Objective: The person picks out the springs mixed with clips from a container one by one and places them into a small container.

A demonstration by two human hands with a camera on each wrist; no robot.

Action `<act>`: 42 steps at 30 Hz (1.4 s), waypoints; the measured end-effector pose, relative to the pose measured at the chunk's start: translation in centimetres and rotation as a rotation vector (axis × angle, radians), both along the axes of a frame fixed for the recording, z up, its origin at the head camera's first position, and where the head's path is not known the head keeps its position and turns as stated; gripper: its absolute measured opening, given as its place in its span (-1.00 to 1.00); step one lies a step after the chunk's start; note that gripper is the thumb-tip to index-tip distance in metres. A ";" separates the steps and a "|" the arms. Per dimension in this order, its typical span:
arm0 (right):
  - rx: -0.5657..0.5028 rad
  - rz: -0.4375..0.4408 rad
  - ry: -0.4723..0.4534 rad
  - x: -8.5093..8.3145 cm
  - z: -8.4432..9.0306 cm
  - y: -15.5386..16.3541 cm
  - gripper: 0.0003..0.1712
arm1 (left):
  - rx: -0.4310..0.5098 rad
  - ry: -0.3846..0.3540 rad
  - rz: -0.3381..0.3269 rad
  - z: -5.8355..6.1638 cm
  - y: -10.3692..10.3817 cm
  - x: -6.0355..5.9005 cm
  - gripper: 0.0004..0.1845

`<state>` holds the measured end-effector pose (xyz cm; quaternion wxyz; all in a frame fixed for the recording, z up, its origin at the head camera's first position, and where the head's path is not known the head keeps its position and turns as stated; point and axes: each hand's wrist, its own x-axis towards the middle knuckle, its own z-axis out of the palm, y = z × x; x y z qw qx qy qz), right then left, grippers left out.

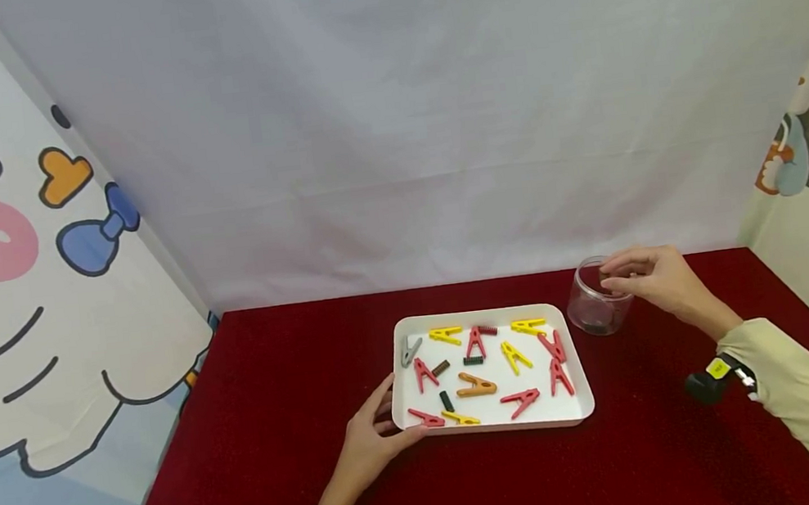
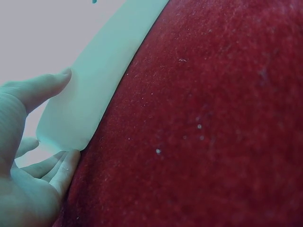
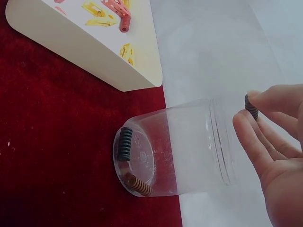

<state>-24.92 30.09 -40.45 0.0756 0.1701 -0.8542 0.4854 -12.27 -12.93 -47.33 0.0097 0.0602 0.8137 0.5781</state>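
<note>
Between thumb and fingertips my right hand (image 1: 662, 279) pinches a dark coil spring (image 3: 251, 108), held at the mouth of a clear plastic jar (image 3: 194, 118). Inside the jar lie another dark spring (image 3: 125, 144) and a brown spring (image 3: 139, 185). My left hand (image 1: 371, 439) grips the near left corner of a white tray (image 1: 583, 398), its thumb against the near wall and its fingers round the side. On the tray lie several red, yellow, grey and orange clothespins, such as the orange clothespin (image 1: 476, 385), and several springs, among them a brown spring (image 1: 441, 368) and a dark spring (image 1: 446, 401).
A dark red cloth (image 1: 299, 379) covers the table. The jar stands just right of the tray's far right corner. Behind the table hangs a pale curtain (image 1: 402, 162), with cartoon-printed panels (image 1: 27, 325) at the sides.
</note>
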 end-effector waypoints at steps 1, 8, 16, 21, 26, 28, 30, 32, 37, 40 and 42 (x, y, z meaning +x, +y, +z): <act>0.000 -0.001 0.000 0.0 0.0 0.0 -0.72 | -0.002 -0.001 0.000 0.0 0.0 0.0 -0.09; 0.009 -0.005 -0.021 -0.3 0.1 -0.1 -0.70 | 0.003 -0.005 0.002 -0.1 -0.1 0.0 -0.09; 0.030 -0.022 -0.057 -0.6 -0.1 -0.2 -0.69 | 0.008 0.005 -0.014 -0.3 -0.2 -0.2 -0.09; 0.062 -0.034 -0.064 -0.6 -0.3 -0.2 -0.70 | 0.013 0.005 -0.022 -0.3 -0.2 -0.1 -0.08; 0.093 -0.055 -0.051 -0.7 -0.4 -0.4 -0.71 | 0.005 0.008 -0.015 -0.3 -0.2 -0.1 -0.08; 0.112 -0.069 -0.032 -0.8 -0.4 -0.5 -0.73 | 0.002 0.007 -0.013 -0.3 -0.2 -0.1 -0.08; 0.134 -0.084 -0.001 -0.9 -0.4 -0.6 -0.76 | 0.002 0.005 -0.014 -0.3 -0.2 -0.1 -0.08; 0.157 -0.095 0.035 -0.9 -0.4 -0.7 -0.79 | 0.004 0.002 -0.016 -0.3 -0.2 -0.2 -0.08; 0.180 -0.107 0.078 -1.0 -0.3 -0.8 -0.80 | 0.004 0.003 -0.013 -0.4 -0.1 -0.2 -0.08; 0.165 -0.106 0.076 -1.1 -0.3 -0.9 -0.80 | 0.001 0.002 -0.010 -0.4 -0.1 -0.2 -0.08; 0.153 -0.101 0.084 -1.3 -0.2 -1.0 -0.81 | 0.001 0.004 -0.010 -0.5 -0.1 -0.2 -0.08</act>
